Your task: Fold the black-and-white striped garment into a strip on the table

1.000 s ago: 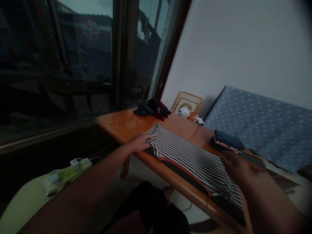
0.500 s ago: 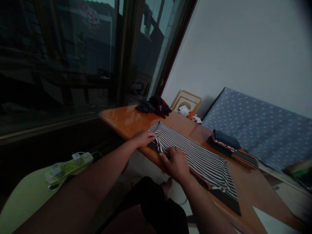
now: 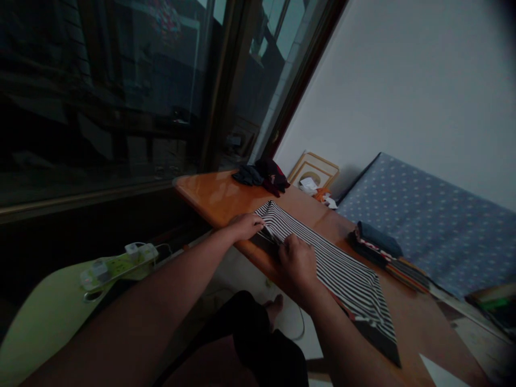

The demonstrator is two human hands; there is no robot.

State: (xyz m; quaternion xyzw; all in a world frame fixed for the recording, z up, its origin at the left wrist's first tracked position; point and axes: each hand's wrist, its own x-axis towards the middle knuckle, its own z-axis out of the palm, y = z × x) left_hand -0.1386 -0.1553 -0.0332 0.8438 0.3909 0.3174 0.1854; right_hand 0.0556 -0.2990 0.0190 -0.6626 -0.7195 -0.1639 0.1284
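Striped shirt could slip on this glossy table if I loosen. My left hand and right hand pinch it, close together.

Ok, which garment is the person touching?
The black-and-white striped garment, under the left hand and right hand; the dark bundle and folded stack lie apart.

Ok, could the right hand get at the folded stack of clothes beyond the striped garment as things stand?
Probably yes. The right hand is on the striped garment, and the folded stack lies just past it. Only that flat garment and some wooden tabletop seem to lie between them, with nothing upright blocking the way.
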